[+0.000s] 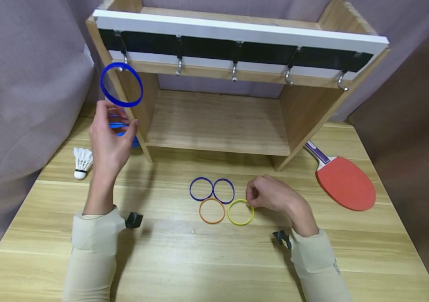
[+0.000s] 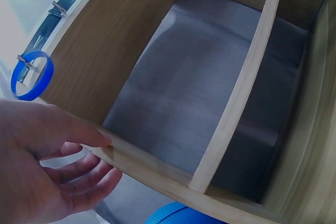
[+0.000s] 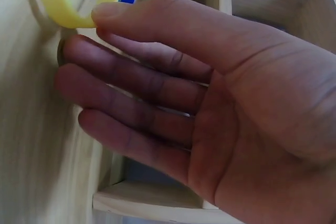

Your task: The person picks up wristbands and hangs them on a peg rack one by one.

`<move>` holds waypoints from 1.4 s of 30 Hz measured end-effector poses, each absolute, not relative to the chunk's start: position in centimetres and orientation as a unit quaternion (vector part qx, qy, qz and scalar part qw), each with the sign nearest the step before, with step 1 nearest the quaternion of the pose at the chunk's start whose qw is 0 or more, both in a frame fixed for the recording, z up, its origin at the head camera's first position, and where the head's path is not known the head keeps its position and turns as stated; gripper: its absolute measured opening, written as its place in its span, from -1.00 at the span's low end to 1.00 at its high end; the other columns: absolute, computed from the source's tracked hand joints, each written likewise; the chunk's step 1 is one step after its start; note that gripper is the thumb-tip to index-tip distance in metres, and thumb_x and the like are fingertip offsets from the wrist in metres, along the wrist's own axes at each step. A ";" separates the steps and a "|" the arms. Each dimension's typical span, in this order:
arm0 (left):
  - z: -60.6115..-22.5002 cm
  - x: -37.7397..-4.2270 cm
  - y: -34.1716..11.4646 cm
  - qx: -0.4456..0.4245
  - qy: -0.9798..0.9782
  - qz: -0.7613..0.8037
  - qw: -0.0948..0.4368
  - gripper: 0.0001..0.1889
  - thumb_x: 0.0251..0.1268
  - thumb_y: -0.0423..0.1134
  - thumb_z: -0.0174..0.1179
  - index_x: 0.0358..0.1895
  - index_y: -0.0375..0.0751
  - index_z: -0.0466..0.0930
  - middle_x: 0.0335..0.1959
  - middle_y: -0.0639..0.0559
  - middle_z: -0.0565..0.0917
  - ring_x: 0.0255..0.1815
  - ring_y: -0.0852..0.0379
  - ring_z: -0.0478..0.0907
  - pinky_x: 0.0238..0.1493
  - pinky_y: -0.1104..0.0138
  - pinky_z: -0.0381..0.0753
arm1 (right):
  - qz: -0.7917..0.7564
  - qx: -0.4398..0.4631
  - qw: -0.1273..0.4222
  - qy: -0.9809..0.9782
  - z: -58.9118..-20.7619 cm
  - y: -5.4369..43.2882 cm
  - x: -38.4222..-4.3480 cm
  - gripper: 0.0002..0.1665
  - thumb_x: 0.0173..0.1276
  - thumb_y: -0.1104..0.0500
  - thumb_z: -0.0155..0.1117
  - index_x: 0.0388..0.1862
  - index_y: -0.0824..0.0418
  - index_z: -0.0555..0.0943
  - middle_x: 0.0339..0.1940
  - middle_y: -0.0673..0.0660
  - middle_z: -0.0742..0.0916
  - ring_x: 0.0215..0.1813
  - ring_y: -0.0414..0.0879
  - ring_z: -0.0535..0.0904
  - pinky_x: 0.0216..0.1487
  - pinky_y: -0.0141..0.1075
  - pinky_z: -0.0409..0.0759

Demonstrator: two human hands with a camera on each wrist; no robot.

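Observation:
On the leftmost hook [image 1: 125, 58] of the wooden rack hangs a blue ring [image 1: 124, 104]. My left hand [image 1: 110, 134] is just below that ring, its fingers loosely bent beside the rack's left side panel and holding nothing. In the left wrist view the ring [image 2: 22, 96] shows beyond the back of the hand. Down on the table, my right hand [image 1: 272, 193] pinches the edge of a yellow ring [image 1: 240, 224] between thumb and forefinger; the right wrist view shows the thumb on the band. Two dark blue rings [image 1: 201, 200] and an orange ring [image 1: 212, 222] lie beside it.
The wooden rack [image 1: 218, 147] has several hooks along its front bar. A shuttlecock [image 1: 82, 162] lies at left, a red table tennis bat [image 1: 346, 183] at right. Behind the left panel is a partly hidden blue textured object [image 2: 184, 214].

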State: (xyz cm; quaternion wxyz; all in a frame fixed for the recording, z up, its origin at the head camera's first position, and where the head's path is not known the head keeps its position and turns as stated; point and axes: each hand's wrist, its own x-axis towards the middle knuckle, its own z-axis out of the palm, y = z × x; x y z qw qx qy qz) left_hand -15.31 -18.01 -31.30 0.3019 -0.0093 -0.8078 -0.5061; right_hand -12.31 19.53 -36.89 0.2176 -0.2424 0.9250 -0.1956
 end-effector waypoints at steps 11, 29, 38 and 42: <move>-31.3 -15.3 -18.1 -0.007 -0.809 -0.505 0.300 -0.59 0.14 -0.46 0.36 0.03 -0.35 0.41 -0.23 0.00 0.57 -0.25 0.20 0.58 -0.25 0.51 0.65 | -0.299 -0.294 0.215 0.882 -35.5 19.3 -11.7 -0.89 0.18 0.31 0.47 -0.42 0.13 0.70 -0.39 -0.04 0.74 -0.32 -0.24 0.65 -0.24 -0.38 0.70; -31.4 -15.4 -18.1 -0.008 -0.807 -0.509 0.301 -0.60 0.13 -0.48 0.34 0.03 -0.35 0.42 -0.22 0.00 0.56 -0.25 0.19 0.57 -0.25 0.49 0.66 | -0.348 -0.325 0.136 0.869 -33.6 18.3 -11.2 -0.78 0.17 0.26 0.50 -0.33 -0.09 0.73 -0.35 -0.20 0.74 -0.31 -0.27 0.64 -0.27 -0.32 0.69; -31.5 -15.4 -18.1 -0.009 -0.807 -0.508 0.301 -0.60 0.13 -0.50 0.33 0.02 -0.35 0.42 -0.23 -0.02 0.57 -0.25 0.18 0.58 -0.24 0.48 0.66 | -0.533 -0.345 0.057 0.770 -30.7 13.9 -12.7 -0.88 0.17 0.24 0.51 -0.31 0.05 0.77 -0.31 -0.03 0.77 -0.33 -0.06 0.66 -0.36 -0.26 0.69; -31.5 -15.5 -18.1 -0.016 -0.805 -0.508 0.306 -0.61 0.12 -0.50 0.34 0.00 -0.37 0.41 -0.24 -0.03 0.57 -0.26 0.19 0.58 -0.26 0.49 0.67 | -0.636 -0.345 0.012 0.690 -28.3 11.3 -13.4 -0.84 0.15 0.39 0.48 -0.28 0.24 0.75 -0.27 0.19 0.77 -0.39 0.11 0.67 -0.40 -0.12 0.72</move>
